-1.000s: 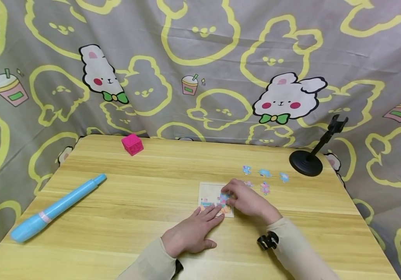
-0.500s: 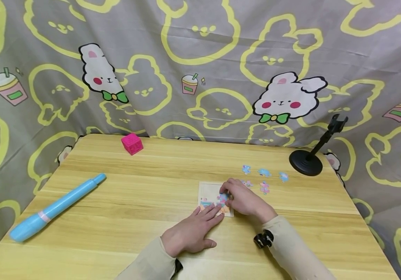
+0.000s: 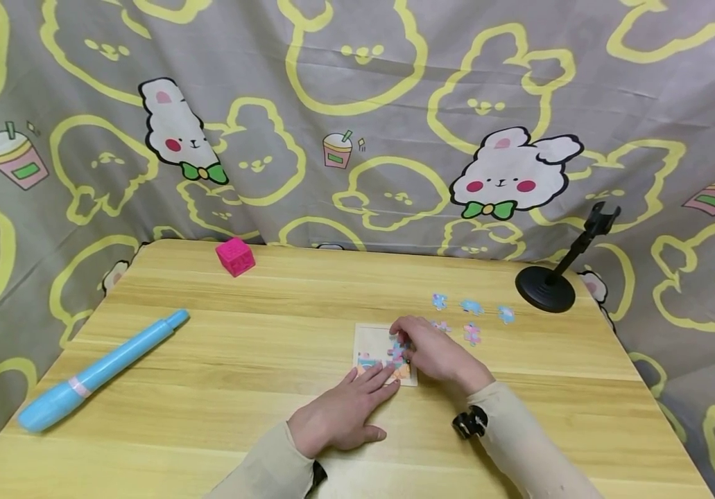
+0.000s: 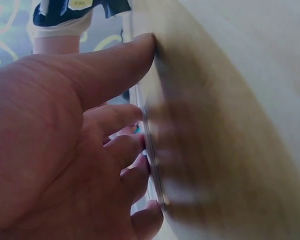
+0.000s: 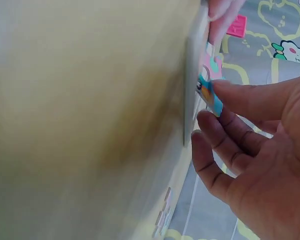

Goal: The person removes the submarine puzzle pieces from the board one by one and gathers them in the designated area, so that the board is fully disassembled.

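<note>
A small square puzzle board [image 3: 369, 339] with a pale frame lies on the table, its near part filled with colourful jigsaw pieces. My left hand [image 3: 345, 414] is spread with fairly straight fingers, the fingertips resting on the board's near edge and pieces. Over the board's right side is my right hand [image 3: 443, 355]. In the right wrist view its thumb and fingers pinch a blue jigsaw piece [image 5: 218, 106], tilted against the board. Part of that piece is hidden by the thumb. The left wrist view shows the left fingertips [image 4: 149, 212] at the board's edge.
Several loose jigsaw pieces [image 3: 472, 307] lie beyond and right of the right hand. A black stand [image 3: 546, 290] is at the back right, a pink cube [image 3: 236, 256] at the back left. A long blue pen-shaped object [image 3: 104, 371] lies at left. A patterned curtain [image 3: 388, 83] hangs behind.
The right hand's fingers have shifted slightly left and away over the board, and more of the jigsaw pieces beneath them shows. The left hand stays in place.
</note>
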`<action>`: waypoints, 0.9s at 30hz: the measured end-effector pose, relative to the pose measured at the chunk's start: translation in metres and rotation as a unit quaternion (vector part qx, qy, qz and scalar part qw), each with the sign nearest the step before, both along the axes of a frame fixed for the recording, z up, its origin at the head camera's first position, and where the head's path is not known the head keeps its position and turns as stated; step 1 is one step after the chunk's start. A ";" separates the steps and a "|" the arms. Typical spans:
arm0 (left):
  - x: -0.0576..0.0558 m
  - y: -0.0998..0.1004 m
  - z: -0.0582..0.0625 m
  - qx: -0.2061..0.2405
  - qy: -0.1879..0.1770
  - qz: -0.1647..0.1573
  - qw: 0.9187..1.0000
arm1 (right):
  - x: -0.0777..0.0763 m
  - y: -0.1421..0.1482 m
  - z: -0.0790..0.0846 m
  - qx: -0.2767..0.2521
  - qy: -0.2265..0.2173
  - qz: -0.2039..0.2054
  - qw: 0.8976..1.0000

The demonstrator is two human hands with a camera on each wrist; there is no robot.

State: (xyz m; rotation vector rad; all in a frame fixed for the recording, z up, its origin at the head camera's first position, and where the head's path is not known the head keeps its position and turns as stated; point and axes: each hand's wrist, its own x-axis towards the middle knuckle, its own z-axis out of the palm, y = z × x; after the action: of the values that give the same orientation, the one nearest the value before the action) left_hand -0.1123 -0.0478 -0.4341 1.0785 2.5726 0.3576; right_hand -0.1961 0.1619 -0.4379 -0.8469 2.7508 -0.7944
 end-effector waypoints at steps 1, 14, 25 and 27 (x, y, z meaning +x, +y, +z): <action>0.000 0.000 0.000 -0.001 0.001 0.001 1.000 | -0.001 0.000 0.000 0.001 0.000 0.001 1.000; 0.001 0.002 -0.001 -0.007 0.006 0.004 1.000 | -0.005 0.006 0.005 -0.031 -0.034 -0.030 0.999; 0.002 0.001 -0.002 -0.009 0.006 0.005 1.000 | -0.009 0.061 0.021 -0.066 -0.051 -0.072 0.994; 0.002 0.001 -0.002 -0.008 0.006 0.006 1.000 | -0.010 0.075 0.025 -0.075 -0.060 -0.090 0.991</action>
State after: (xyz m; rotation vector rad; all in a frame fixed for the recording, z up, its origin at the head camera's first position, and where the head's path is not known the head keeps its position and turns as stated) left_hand -0.1104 -0.0465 -0.4364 1.0642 2.5886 0.3336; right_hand -0.2057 0.2372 -0.4133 -0.5581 2.7156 -1.0608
